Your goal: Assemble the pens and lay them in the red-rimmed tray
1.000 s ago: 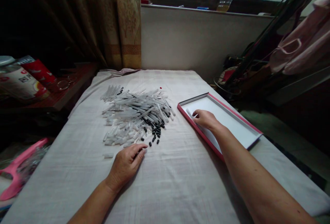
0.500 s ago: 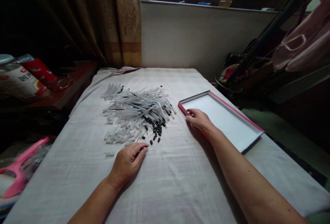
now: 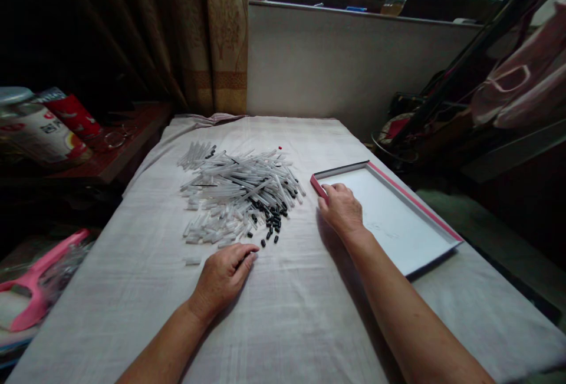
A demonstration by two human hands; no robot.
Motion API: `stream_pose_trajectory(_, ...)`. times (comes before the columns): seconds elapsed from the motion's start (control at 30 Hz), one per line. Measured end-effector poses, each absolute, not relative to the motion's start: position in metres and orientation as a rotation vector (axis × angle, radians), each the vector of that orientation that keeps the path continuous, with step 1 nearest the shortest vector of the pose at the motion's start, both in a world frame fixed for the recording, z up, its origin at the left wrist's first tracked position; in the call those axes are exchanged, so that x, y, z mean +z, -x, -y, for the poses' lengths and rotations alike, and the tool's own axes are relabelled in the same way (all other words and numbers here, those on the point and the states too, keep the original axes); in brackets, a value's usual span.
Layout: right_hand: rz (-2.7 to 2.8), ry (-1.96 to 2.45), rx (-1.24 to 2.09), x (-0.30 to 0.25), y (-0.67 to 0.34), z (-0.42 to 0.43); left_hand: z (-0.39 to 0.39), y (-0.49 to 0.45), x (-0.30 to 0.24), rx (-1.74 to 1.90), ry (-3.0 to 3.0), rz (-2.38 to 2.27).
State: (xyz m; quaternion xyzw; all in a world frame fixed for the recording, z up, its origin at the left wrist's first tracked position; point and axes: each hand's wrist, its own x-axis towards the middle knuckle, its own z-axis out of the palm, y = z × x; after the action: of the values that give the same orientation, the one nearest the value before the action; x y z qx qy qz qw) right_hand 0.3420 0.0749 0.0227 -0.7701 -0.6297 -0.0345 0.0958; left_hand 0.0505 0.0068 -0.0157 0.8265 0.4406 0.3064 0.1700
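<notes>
My right hand [image 3: 342, 210] grips the near-left rim of a shallow white box lid [image 3: 389, 227] with red and dark edges, fingers and thumb closed over its wall. On the cloth left of centre rests my left hand [image 3: 223, 275], fingers curled and thumb against the index finger; whatever is between them is hidden. Just beyond it spreads a pile of translucent plastic tubes [image 3: 241, 174] resembling pen barrels. Short clear cap-like pieces [image 3: 214, 225] lie at the pile's near side, and small black plugs [image 3: 272, 216] at its near-right side.
A pale checked cloth [image 3: 283, 325] covers the table. Behind the pile lies a tiny red piece [image 3: 280, 148]. At left, a side table carries a labelled jar [image 3: 42, 133] and a red can [image 3: 77, 115]; a pink-handled object [image 3: 42, 281] is below. Curtain [image 3: 225, 36] and wall stand behind.
The box lid has shifted slightly right and towards me, with my right hand still on its rim and its grip turned a little. My left hand stays almost in place.
</notes>
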Motion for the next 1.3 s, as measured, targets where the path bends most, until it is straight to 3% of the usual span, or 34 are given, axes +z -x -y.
stream_pose_trajectory(0.07, 1.858, 2.135, -0.105, 0.025, -0.330, -0.072, -0.007, -0.050, -0.016, 0.871, -2.350, -1.247)
stream_pose_trajectory(0.27, 1.789, 1.992, 0.296, 0.014, -0.296, -0.069, -0.007, -0.051, -0.017, 0.867, -2.337, -1.247)
stream_pose_trajectory(0.6, 1.651, 1.797, 0.487, 0.000, -0.290, -0.064, -0.006, -0.050, -0.017, 0.896, -2.275, -1.251)
stream_pose_trajectory(0.93, 2.047, 1.212, 0.980, 0.004, -0.264, -0.024, -0.011, -0.047, -0.013, 1.087, -1.537, -1.295)
stream_pose_trajectory(1.07, 2.151, 1.310, 0.882, 0.009, -0.258, -0.028, -0.011, -0.043, -0.009, 1.123, -1.365, -1.263)
stream_pose_trajectory(1.3, 2.145, 1.936, 0.251, 0.014, -0.255, -0.053, -0.009, -0.046, -0.006, 1.134, -1.311, -1.270)
